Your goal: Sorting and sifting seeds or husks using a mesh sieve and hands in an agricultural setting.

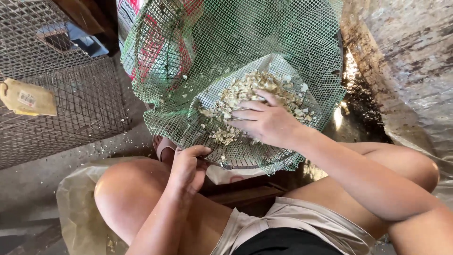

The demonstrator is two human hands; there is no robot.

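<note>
At the far left stood a wire cage [56,94] of grey metal mesh, with a pale yellow tag [27,98] hanging on its front. The cage rested on a grey concrete floor [28,189] scattered with small crumbs.

A sheet of pale plastic [78,208] lay on the floor beneath the person's left knee. The person sat low with both bare knees raised, wearing beige shorts [302,222].

The left hand [186,167] was closed, thumb and fingers pinching the lower edge of the green mesh net [264,38] just above the left knee. The net rose from that grip toward the top of the view, forming a sagging pocket between the knees. A red and white printed bag [155,47] showed through the net at upper left.

Inside the pocket lay a pale woven sheet [207,94] carrying a heap of light, broken shell-like pieces [245,87]. What the pieces were could not be determined.

The right hand [264,120] lay palm down on the heap, fingers spread and slightly bent, pointing left. It pressed on the pieces and gripped nothing that could be seen; anything under the palm was hidden.

At the far right ran a stained grey wall surface [406,61], with dark debris [363,99] lying along its foot
</note>
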